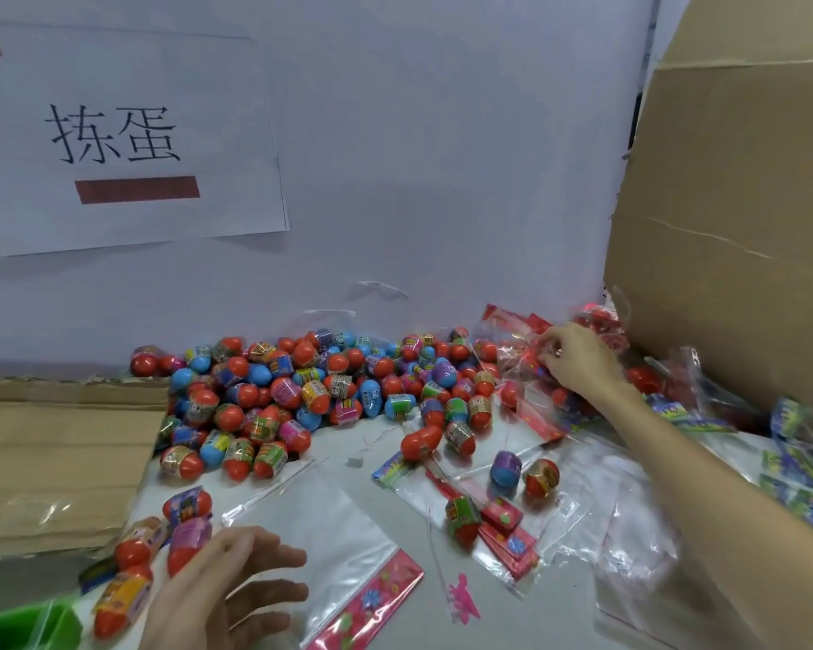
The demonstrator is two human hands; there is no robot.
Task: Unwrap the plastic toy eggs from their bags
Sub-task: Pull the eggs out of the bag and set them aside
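**A:** Our right hand (578, 361) curls its fingers into a clear plastic bag with a red header strip (519, 354). It pinches the crinkled film at the near edge of the heap of bagged eggs (648, 380), beside the tall brown cardboard box (723, 218).

**B:** So the eggs we want are inside that film; red shapes show through it. What worries us?

**A:** The bag lies tangled among its neighbours. If we tug hard, we likely drag other bags along, or the slick film slips out of our pinch.

**B:** And our left hand (226, 588)?

**A:** Its fingers are spread and relaxed, holding nothing, next to an empty clear bag with a pink flowered strip (362, 570). We cannot tell whether it touches the red egg with the pink band (186, 539) beside it.

**B:** Then one hand does the pulling, and nothing steadies the heap.

**A:** Right. The big pile of loose red and blue plastic eggs (320, 387) also sits just beside the bags. A swinging bag could send eggs rolling across the pale table (550, 621).

**B:** The empty bags strewn there are slippery too, so eggs landing on them may slide on.

**A:** We judge a slow lift safer than a jerk.
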